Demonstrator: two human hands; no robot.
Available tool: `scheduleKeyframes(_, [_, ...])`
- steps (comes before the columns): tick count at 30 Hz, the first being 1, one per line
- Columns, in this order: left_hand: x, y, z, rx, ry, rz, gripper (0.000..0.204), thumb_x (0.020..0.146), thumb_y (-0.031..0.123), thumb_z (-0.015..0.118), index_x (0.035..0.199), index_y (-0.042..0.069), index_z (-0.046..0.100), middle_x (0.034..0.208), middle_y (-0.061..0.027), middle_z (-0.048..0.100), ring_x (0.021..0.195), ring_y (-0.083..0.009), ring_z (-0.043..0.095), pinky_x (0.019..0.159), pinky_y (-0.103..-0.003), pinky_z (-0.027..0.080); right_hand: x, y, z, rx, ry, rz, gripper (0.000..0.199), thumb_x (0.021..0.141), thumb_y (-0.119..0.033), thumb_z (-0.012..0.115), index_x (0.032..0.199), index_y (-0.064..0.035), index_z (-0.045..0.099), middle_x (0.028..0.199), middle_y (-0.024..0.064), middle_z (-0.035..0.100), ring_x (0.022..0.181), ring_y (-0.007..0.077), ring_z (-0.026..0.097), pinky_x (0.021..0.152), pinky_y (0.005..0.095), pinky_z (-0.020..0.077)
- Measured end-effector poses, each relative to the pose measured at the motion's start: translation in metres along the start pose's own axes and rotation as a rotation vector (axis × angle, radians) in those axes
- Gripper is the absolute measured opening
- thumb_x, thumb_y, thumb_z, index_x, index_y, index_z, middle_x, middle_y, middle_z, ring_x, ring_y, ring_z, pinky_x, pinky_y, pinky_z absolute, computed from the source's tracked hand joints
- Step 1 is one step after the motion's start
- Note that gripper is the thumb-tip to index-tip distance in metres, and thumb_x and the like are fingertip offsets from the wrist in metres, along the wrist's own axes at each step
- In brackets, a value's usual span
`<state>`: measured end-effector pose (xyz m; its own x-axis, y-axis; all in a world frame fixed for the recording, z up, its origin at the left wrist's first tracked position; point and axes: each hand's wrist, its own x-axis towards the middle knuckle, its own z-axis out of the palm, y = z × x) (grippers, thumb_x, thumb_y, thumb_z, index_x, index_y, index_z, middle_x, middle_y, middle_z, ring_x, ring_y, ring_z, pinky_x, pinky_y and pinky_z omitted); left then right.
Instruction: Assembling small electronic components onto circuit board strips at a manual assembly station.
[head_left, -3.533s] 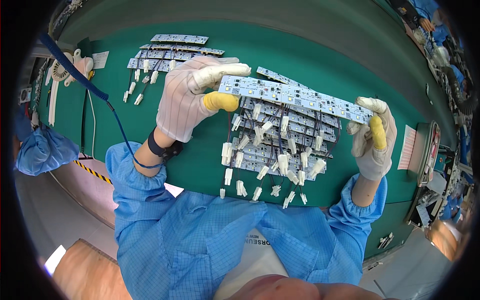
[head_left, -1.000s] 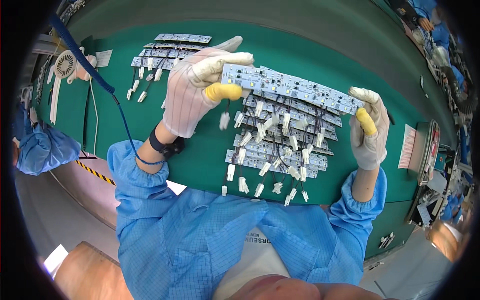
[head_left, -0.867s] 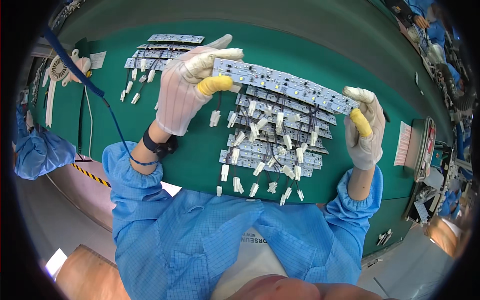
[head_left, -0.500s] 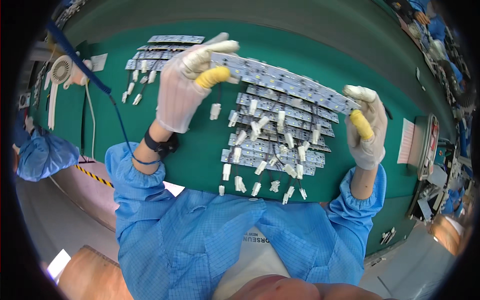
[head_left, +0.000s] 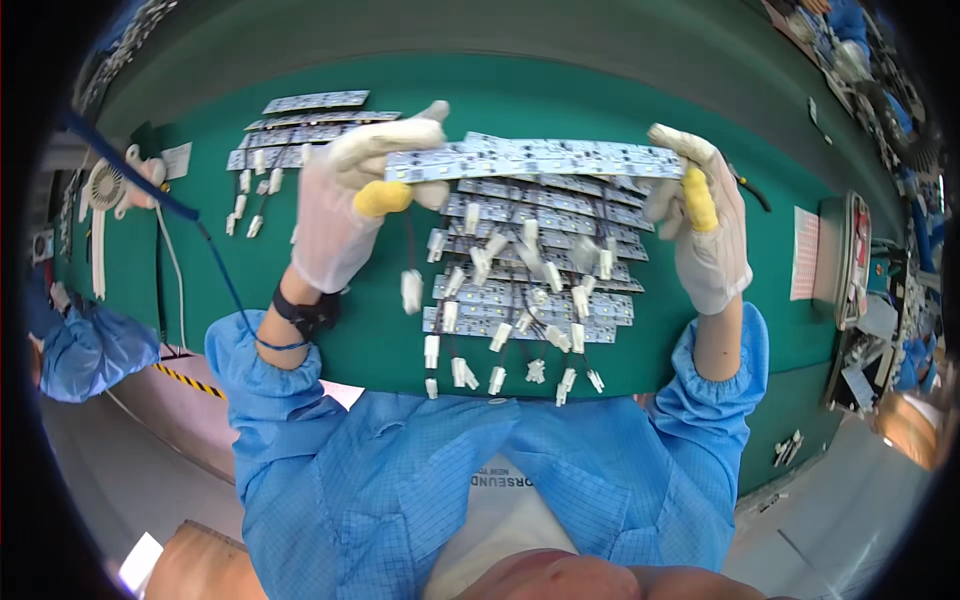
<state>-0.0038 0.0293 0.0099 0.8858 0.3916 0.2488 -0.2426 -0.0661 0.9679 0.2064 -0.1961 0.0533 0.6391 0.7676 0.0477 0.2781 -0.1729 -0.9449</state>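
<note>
Between my two gloved hands a long white LED circuit board strip [head_left: 530, 160] is held up by its ends, nearly level. My left hand [head_left: 365, 185] pinches its left end, a yellow cover on the thumb. At the other end my right hand [head_left: 700, 205] grips it, also with a yellow-covered thumb. A dark lead with a white plug [head_left: 411, 291] dangles below the left end. Beneath lies a stack of similar LED boards [head_left: 540, 295], overlapping in rows, their white connectors [head_left: 500, 337] spread toward me. The held strip hides the stack's far part.
A smaller group of LED boards [head_left: 318, 101] lies at the far left of the green mat [head_left: 400, 355]. A blue coiled cord [head_left: 135, 165] runs to my left wrist. Beyond are a white fan [head_left: 106, 185], pliers [head_left: 752, 190] and a tray [head_left: 853, 260] at right. Another person's sleeve [head_left: 95, 345] shows at left.
The held strip has turned from sloping down to the right to nearly level. My left hand has come down and left, while my right hand has risen slightly and shifted left.
</note>
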Motion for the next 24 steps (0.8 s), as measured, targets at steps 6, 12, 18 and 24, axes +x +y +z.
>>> scheduleKeyframes(6, [0.003, 0.000, 0.006, 0.272, 0.080, -0.054, 0.033, 0.094, 0.031, 0.052, 0.108, 0.005, 0.066, 0.082, -0.0096, 0.071, 0.088, -0.0149, 0.066, 0.075, -0.028, 0.047, -0.001, 0.034, -0.017, -0.039, -0.011, -0.035, 0.042, 0.095, -0.044, 0.046, 0.097, -0.0029, 0.056, 0.070, -0.0016, 0.055, 0.053, 0.0025, 0.048, 0.045, 0.0162, 0.0334])
scheduleKeyframes(12, [0.008, 0.001, -0.001, 0.909, 0.127, 0.047, 0.027, 0.086, 0.008, 0.052, 0.110, 0.007, 0.065, 0.119, -0.0101, 0.063, 0.082, -0.0190, 0.064, 0.078, -0.029, 0.047, -0.008, 0.018, -0.002, 0.272, -0.109, -0.044, 0.048, 0.090, -0.049, 0.056, 0.099, -0.0011, 0.053, 0.081, 0.0036, 0.059, 0.052, 0.0061, 0.050, 0.041, 0.0176, 0.0333])
scheduleKeyframes(18, [0.006, 0.002, 0.004, 0.844, 0.111, 0.023, 0.031, 0.100, 0.023, 0.040, 0.117, 0.006, 0.058, 0.105, -0.0097, 0.065, 0.084, -0.0240, 0.060, 0.076, -0.032, 0.045, 0.012, 0.046, -0.025, -0.528, -0.159, -0.726, 0.052, 0.074, -0.003, 0.062, 0.123, 0.0015, 0.047, 0.080, 0.0084, 0.056, 0.061, 0.0171, 0.053, 0.053, 0.0274, 0.0425])
scheduleKeyframes(24, [0.004, -0.008, -0.006, 0.760, 0.070, -0.002, 0.031, 0.099, 0.023, 0.039, 0.112, 0.002, 0.058, 0.078, -0.0069, 0.067, 0.074, -0.0252, 0.063, 0.069, -0.034, 0.047, 0.013, 0.048, -0.026, -0.636, -0.109, -0.863, 0.080, 0.061, 0.007, 0.061, 0.138, 0.0014, 0.036, 0.091, 0.0147, 0.060, 0.077, 0.0330, 0.058, 0.070, 0.0421, 0.0474])
